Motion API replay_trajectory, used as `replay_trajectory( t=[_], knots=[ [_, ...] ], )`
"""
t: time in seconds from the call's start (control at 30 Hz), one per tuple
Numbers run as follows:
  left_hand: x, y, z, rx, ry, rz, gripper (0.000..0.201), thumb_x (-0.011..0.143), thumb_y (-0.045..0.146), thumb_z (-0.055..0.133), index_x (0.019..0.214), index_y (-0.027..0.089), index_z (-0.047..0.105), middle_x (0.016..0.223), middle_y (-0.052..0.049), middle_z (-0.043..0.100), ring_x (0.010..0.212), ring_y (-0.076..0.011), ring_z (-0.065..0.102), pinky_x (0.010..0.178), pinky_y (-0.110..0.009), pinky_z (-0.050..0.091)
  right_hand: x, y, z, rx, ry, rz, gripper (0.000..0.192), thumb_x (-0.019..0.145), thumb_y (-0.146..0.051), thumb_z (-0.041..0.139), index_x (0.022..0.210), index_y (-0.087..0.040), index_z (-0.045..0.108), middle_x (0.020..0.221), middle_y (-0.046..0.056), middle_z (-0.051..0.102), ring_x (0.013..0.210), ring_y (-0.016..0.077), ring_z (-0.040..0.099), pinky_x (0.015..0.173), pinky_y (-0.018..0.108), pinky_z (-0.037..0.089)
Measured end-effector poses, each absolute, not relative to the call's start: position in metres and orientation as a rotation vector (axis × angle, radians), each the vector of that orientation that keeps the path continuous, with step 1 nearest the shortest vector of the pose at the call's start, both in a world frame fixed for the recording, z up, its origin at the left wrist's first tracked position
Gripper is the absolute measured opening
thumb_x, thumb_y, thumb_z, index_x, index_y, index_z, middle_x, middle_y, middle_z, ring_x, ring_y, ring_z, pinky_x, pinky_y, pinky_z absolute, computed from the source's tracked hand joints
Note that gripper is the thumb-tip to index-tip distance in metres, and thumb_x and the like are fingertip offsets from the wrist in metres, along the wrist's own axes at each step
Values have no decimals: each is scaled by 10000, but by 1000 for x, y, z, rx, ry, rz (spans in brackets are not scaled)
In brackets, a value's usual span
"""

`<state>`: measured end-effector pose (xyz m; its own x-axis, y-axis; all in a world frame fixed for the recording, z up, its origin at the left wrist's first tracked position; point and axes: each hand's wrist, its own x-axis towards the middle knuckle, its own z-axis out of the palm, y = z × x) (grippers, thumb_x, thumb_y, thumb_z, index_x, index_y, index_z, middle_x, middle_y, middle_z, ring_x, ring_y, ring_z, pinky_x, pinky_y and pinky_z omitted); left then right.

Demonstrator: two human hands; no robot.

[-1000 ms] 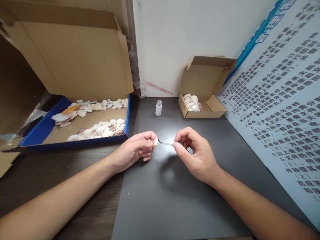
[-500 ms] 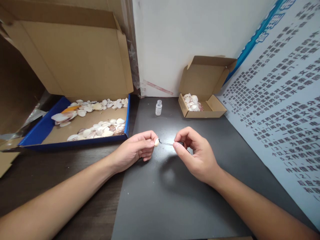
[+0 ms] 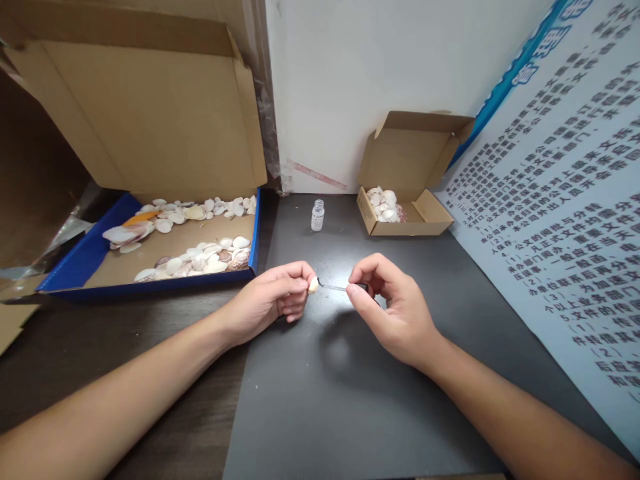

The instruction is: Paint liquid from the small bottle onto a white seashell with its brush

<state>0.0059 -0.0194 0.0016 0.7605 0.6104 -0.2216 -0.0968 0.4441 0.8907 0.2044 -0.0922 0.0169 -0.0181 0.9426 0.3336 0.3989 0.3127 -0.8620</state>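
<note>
One small shell [image 3: 313,285] sits pinched at my left hand [image 3: 273,301] fingertips, my right hand [image 3: 395,313] gripping a thin brush [image 3: 336,287] touching it above the dark mat [image 3: 350,400], white wall [image 3: 370,73] behind.

Craft workbench, cardboard boxes of shells [image 3: 195,257], printed notice board [image 3: 560,200]

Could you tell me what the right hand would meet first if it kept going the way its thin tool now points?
The right hand aims its thin tool leftward at the small shell pinched in the left hand. The tip already seems to touch the shell, so that comes first, then the left fingertips behind it.
</note>
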Motion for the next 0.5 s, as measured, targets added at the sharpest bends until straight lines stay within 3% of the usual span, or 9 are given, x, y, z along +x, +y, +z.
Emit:
replay_trajectory(
  t=[0.5],
  knots=[
    [7,-21,3,1048,614,486,180,846,315,652,813,189,528,616,63,359,538,-90,287,529,-228,301,206,-93,14,-1217,-1540,694,64,883,-220,588,872,-238,527,639,-62,446,519,109,414,470,243,352]
  ],
)
